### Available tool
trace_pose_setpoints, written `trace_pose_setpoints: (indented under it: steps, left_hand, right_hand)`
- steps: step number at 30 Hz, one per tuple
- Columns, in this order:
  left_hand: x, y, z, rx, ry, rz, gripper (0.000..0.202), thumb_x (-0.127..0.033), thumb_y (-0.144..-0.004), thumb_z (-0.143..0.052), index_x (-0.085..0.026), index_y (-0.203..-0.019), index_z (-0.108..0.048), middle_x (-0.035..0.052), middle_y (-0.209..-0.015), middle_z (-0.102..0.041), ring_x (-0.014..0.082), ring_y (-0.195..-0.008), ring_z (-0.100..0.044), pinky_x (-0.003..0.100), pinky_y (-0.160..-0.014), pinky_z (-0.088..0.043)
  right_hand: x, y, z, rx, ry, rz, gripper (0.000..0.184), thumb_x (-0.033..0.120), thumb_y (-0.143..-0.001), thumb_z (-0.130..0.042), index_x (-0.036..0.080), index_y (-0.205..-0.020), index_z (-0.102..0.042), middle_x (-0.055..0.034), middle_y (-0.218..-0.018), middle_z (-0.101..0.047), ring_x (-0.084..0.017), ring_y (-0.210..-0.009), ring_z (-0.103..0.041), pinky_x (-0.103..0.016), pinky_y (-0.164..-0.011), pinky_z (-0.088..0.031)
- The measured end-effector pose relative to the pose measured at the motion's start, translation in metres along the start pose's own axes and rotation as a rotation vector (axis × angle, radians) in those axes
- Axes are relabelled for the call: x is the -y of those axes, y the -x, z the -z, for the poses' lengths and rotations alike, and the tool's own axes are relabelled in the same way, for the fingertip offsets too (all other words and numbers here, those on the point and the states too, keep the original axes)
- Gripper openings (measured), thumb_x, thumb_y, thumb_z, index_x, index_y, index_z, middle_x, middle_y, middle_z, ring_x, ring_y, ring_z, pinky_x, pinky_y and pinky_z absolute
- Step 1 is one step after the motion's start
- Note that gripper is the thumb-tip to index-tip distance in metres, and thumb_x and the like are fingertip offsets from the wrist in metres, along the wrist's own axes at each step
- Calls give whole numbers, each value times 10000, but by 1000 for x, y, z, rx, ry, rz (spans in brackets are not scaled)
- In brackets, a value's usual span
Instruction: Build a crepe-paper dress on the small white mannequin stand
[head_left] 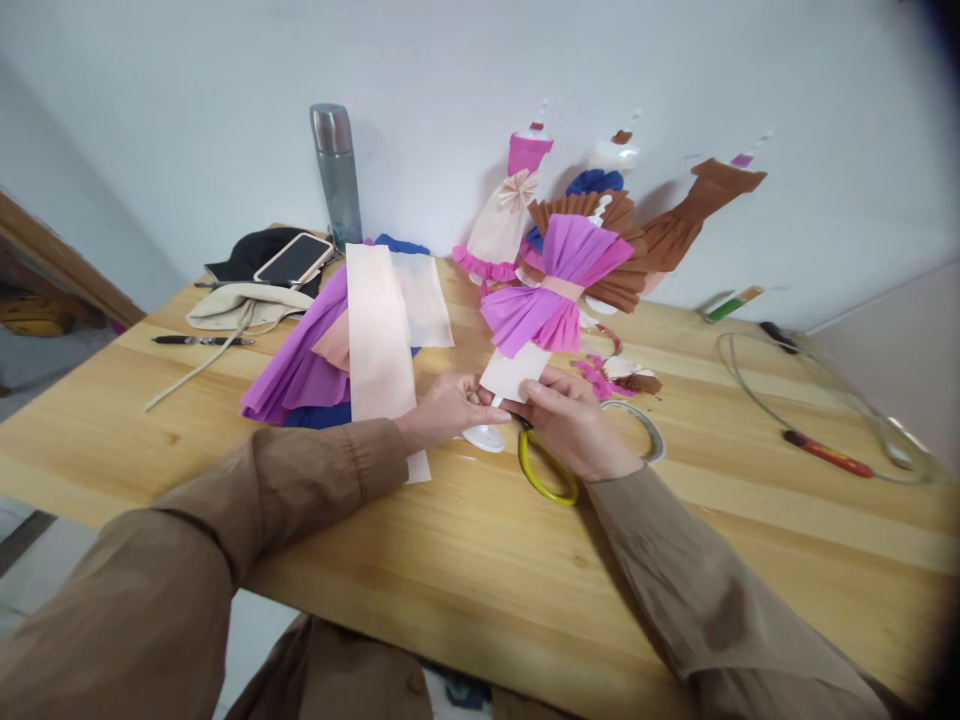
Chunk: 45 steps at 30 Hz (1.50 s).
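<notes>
Just above the table, a miniature dress form wears a pleated purple crepe-paper dress (559, 285) with a peach band at the waist. It leans, and its round white base (484, 438) shows below. A small cream paper piece (516, 372) covers its lower part. My left hand (442, 412) is closed at the lower stem, thumb in front, other fingers partly hidden. With thumb and fingers, my right hand (566, 415) pinches the cream paper's lower right edge. Yellow-handled scissors (551, 485) lie partly under my right hand; their blades are hidden.
Cream paper strips (381, 330) lie over purple paper (296, 360) at left. Behind stand other dressed forms, one in brown (686, 215). A thermos (337, 175), phone (294, 260), pen (202, 340), tape roll (652, 430), paper scraps (611, 375) and a red-handled cabled tool (829, 455) surround the work.
</notes>
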<state>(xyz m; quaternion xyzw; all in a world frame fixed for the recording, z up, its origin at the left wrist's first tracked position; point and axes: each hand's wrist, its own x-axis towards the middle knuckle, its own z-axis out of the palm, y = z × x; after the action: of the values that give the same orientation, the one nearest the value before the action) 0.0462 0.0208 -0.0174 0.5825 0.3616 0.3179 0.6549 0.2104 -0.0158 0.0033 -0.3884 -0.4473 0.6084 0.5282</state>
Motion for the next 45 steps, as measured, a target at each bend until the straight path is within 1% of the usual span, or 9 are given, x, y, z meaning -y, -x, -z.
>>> trace_pose_setpoints:
  steps: [7, 13, 20, 24, 30, 35, 38, 41, 45]
  left_hand:
    - [-1, -1, 2, 40, -9, -6, 411, -367, -574, -796, -173, -579, -434, -89, -511, -408, 29, -487, -346, 204, -486, -241]
    - [6, -5, 9, 83, -102, -57, 390, -377, -644, -745, -176, -565, -420, -79, -508, -384, 39, -497, -329, 213, -495, -234]
    - [3, -4, 9, 89, -71, -80, 444, -411, -631, -781, -180, -582, -405, -89, -497, -350, 33, -482, -293, 209, -477, -206]
    - [0, -2, 7, 44, -34, -77, 488, -438, -570, -814, -178, -562, -401, -98, -484, -355, 27, -469, -296, 204, -473, -202]
    - [-5, 1, 7, -24, -28, -69, 457, -421, -546, -837, -157, -527, -465, -92, -463, -392, 27, -459, -320, 205, -470, -221]
    - [-4, -1, 8, -21, 32, -86, 446, -439, -515, -859, -133, -538, -535, -79, -487, -430, 28, -473, -348, 200, -474, -243]
    - [-1, -3, 8, -47, 64, -79, 454, -432, -491, -872, -130, -531, -536, -66, -509, -475, 29, -487, -382, 188, -476, -267]
    - [3, -5, 8, -90, 84, -81, 442, -413, -457, -888, -125, -548, -566, -54, -526, -520, 36, -502, -416, 179, -482, -304]
    - [6, -5, 8, -82, 69, -99, 351, -349, -513, -868, -112, -638, -641, -39, -563, -567, 53, -530, -463, 179, -503, -343]
  right_hand:
    - [-3, 0, 2, 6, -22, -12, 214, 407, -712, -815, 223, -773, -724, -25, -881, -751, -216, -860, -702, -399, -846, -569]
    - [-5, 0, 1, 46, 39, 3, 344, 410, -727, -806, 232, -1015, -745, -55, -1010, -767, -218, -902, -706, -386, -867, -552]
    - [-4, 0, 7, -17, 115, -59, 375, 480, -683, -824, 223, -948, -760, -69, -967, -762, -211, -821, -695, -326, -720, -550]
    - [0, 2, 12, 7, 190, -116, 378, 506, -672, -823, 219, -913, -767, -76, -909, -751, -205, -826, -671, -315, -714, -518]
    - [-5, 2, 9, -40, 260, -173, 368, 455, -589, -874, 164, -770, -742, -5, -599, -620, -97, -521, -477, -244, -490, -327]
    - [-9, 4, -5, -97, 230, -108, 378, 468, -598, -849, 157, -765, -713, 50, -538, -505, -51, -470, -291, -233, -464, -183]
    - [-10, 5, -12, -119, 213, -80, 360, 467, -613, -826, 151, -716, -686, 61, -491, -448, -54, -461, -284, -235, -461, -176]
    - [-14, 3, -18, -159, 209, -37, 331, 402, -576, -847, 157, -693, -657, 45, -554, -517, -51, -466, -315, -231, -454, -208]
    - [-23, -3, -24, -231, 213, 22, 276, 315, -550, -843, 170, -687, -653, 45, -577, -556, -69, -485, -392, -232, -472, -300]
